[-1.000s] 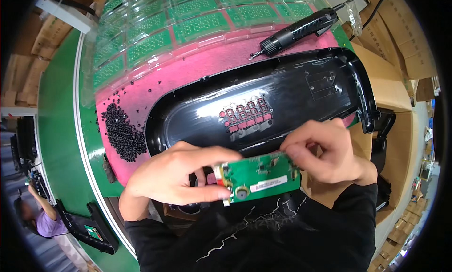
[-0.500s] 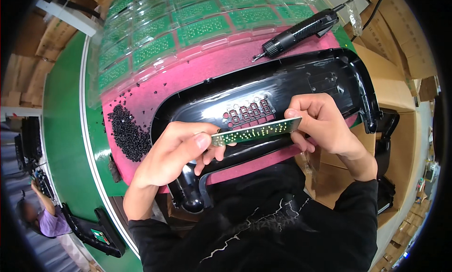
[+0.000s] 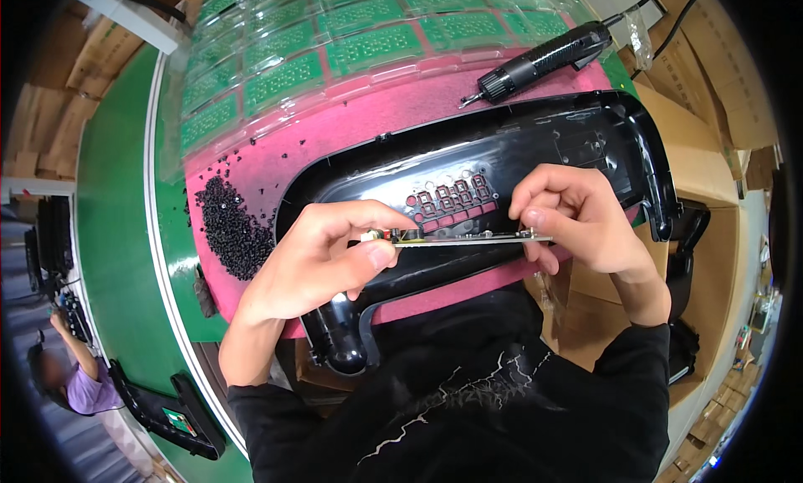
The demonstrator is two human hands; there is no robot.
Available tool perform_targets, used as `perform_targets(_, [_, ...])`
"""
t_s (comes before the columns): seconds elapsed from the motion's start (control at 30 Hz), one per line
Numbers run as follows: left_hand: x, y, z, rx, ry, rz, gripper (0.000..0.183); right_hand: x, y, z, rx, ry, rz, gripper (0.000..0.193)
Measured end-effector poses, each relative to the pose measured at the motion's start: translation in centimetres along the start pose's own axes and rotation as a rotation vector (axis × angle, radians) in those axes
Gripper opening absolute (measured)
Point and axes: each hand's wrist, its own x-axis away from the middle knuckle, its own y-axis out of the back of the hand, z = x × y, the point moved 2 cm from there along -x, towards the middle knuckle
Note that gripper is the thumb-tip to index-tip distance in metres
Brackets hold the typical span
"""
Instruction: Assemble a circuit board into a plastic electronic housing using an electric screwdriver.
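Between my hands a circuit board [image 3: 468, 241] is held nearly edge-on, with small components standing on its upper face. My left hand [image 3: 322, 253] pinches its left end, thumb in front; my right hand [image 3: 573, 215] grips the right end between thumb and fingers. Right under the board lies a long black plastic housing [image 3: 351, 178], hollow side up, with digit-shaped cutouts [image 3: 452, 199] through which the pink mat shows. One rounded arm of the housing reaches down toward my lap on the left.
A pink mat [image 3: 401, 102] covers the green bench. Small black screws [image 3: 230, 228] are heaped at left. Clear trays of green boards [image 3: 368, 48] stand at the back, with a black electric screwdriver [image 3: 544, 61] beside them. A cardboard box [image 3: 611, 316] is at right; another person [image 3: 88, 387] sits far left.
Both hands have tilted the board from showing its soldered underside to nearly edge-on, so components on its other face now show. The view has shifted slightly.
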Motion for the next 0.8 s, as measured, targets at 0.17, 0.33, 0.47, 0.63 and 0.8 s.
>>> perform_targets(0.17, [-0.1,0.2,-0.1,0.033,0.037,-0.015,0.062,0.2,0.7,-1.2,-0.083,0.106,0.052,0.032])
perform_targets(0.33, [-0.5,-0.5,-1.1,-0.334,-0.180,-0.018,0.052,0.4,0.9,-1.1,0.385,0.321,-0.016,0.064])
perform_targets(0.47, [-0.5,-1.4,-1.5,-0.504,-0.184,-0.045,0.055,-0.2,1.4,-0.5,0.495,0.396,-0.023,0.057])
perform_targets(0.63, [-1.5,-1.5,-0.9,-0.817,-0.272,-0.203,0.062,-1.8,2.3,-1.0,0.758,0.450,-0.079,0.055])
perform_targets(0.8, [-1.8,-1.8,-0.8,-0.928,-0.218,-0.256,0.067,-3.2,2.7,-1.6,0.777,0.493,-0.114,0.055])
